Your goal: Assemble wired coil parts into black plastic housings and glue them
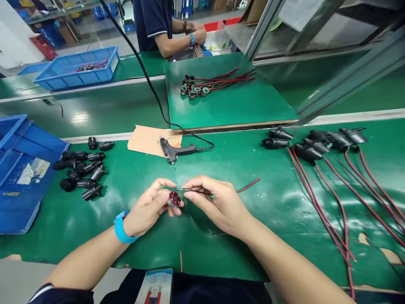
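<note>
Between thumb and fingers, my left hand (152, 202) grips a small round part (174, 199) with a dark red-and-black face and a grey side. Just right of it, my right hand (218, 200) pinches a thin dark wire (199, 192), its bare-looking tip pointing toward the left fingers. A red wire (249, 184) comes out behind the right hand; whether it joins the round part is hidden by the fingers. Beyond both hands, a black glue gun (175, 150) lies on a piece of cardboard (142, 141).
Black plastic housings (84, 169) are heaped at left beside a blue crate (25, 177). More black housings with red wires (308, 147) lie at right. Wired round parts (196, 88) rest on a raised green board (221, 112). Across the bench, a co-worker (158, 29) handles something; another blue crate (79, 74) stands there.
</note>
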A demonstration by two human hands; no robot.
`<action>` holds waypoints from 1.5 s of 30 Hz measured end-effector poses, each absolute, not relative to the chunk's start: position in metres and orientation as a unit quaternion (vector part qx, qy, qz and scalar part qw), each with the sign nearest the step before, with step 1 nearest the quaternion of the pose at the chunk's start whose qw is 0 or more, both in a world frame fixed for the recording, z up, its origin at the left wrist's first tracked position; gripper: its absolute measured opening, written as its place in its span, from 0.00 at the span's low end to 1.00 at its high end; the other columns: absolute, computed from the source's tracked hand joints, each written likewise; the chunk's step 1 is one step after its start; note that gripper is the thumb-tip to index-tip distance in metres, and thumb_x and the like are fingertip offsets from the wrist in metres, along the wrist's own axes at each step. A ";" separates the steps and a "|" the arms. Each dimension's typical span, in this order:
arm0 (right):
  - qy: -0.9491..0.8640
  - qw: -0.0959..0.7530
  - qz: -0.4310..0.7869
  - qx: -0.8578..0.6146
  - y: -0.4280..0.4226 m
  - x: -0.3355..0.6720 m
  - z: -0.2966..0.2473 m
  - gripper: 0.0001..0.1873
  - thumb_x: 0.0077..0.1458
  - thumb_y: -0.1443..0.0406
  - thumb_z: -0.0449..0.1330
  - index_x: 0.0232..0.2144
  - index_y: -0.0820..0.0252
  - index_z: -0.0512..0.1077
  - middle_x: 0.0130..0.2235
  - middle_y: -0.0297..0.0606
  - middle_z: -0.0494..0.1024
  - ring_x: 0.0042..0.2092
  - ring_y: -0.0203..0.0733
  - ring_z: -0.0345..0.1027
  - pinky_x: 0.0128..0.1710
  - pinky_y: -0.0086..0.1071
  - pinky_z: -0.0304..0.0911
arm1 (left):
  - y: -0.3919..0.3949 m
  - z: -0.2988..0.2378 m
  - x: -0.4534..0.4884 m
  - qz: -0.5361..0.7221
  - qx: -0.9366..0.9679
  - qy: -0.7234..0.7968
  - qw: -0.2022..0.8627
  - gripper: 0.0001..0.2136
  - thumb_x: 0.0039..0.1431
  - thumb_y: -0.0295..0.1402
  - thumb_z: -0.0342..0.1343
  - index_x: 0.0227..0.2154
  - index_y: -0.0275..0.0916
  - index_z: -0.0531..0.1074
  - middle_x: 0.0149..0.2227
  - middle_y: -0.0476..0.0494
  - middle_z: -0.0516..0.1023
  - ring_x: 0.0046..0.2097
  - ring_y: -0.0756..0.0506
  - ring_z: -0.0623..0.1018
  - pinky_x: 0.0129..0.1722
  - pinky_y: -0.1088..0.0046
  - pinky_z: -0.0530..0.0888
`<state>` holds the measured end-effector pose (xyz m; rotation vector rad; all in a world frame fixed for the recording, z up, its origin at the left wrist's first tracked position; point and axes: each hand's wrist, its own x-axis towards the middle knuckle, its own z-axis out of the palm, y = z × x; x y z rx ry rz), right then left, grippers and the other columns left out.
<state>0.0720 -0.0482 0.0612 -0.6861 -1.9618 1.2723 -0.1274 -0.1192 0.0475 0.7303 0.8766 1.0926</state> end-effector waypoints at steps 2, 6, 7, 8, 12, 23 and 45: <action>-0.717 0.319 0.557 -0.272 -0.050 0.071 0.060 0.11 0.64 0.59 0.61 0.46 0.57 0.74 0.34 0.35 0.81 0.33 0.36 0.75 0.33 0.30 0.68 | -0.119 0.045 -0.125 0.481 0.300 0.382 0.730 0.19 0.64 0.47 0.60 0.50 0.41 0.66 0.33 0.46 0.83 0.32 0.50 0.83 0.31 0.79 0.74; -0.659 0.256 0.645 -0.291 -0.054 0.066 0.062 0.22 0.54 0.54 0.69 0.48 0.56 0.76 0.30 0.33 0.78 0.28 0.36 0.70 0.28 0.30 0.65 | -0.120 0.042 -0.122 0.480 0.287 0.376 0.739 0.25 0.66 0.48 0.57 0.60 0.43 0.60 0.31 0.48 0.81 0.31 0.50 0.82 0.30 0.78 0.74; -0.654 0.247 0.653 -0.292 -0.055 0.065 0.063 0.20 0.54 0.54 0.70 0.46 0.57 0.77 0.28 0.32 0.78 0.27 0.35 0.69 0.27 0.29 0.64 | -0.120 0.041 -0.121 0.479 0.292 0.378 0.736 0.27 0.66 0.48 0.57 0.62 0.43 0.58 0.31 0.48 0.81 0.31 0.50 0.82 0.30 0.78 0.74; -0.652 0.240 0.657 -0.292 -0.055 0.064 0.063 0.18 0.54 0.54 0.69 0.43 0.57 0.78 0.27 0.32 0.77 0.27 0.35 0.67 0.26 0.29 0.63 | -0.121 0.040 -0.120 0.476 0.298 0.381 0.734 0.28 0.66 0.48 0.57 0.63 0.44 0.56 0.31 0.48 0.80 0.31 0.49 0.82 0.31 0.77 0.74; -0.663 0.237 0.648 -0.291 -0.056 0.064 0.062 0.12 0.57 0.56 0.67 0.37 0.59 0.79 0.27 0.34 0.78 0.27 0.34 0.65 0.27 0.29 0.61 | -0.120 0.042 -0.124 0.428 0.374 0.396 0.721 0.30 0.67 0.53 0.52 0.64 0.42 0.56 0.32 0.46 0.80 0.32 0.46 0.82 0.32 0.73 0.75; -0.658 0.272 0.612 -0.344 -0.055 0.071 0.059 0.17 0.49 0.57 0.71 0.39 0.58 0.78 0.34 0.37 0.77 0.28 0.34 0.59 0.26 0.28 0.55 | -0.050 0.076 -0.294 0.077 0.550 0.825 -0.101 0.21 0.68 0.41 0.51 0.59 0.36 0.65 0.60 0.36 0.70 0.65 0.28 0.65 0.62 0.43 0.61; -0.699 0.291 0.562 -0.334 -0.051 0.080 0.055 0.12 0.54 0.61 0.67 0.41 0.57 0.76 0.28 0.30 0.66 0.26 0.33 0.47 0.25 0.29 0.46 | -0.111 0.055 -0.173 0.324 0.673 0.569 0.345 0.08 0.60 0.31 0.55 0.38 0.43 0.59 0.41 0.42 0.78 0.47 0.41 0.81 0.47 0.61 0.76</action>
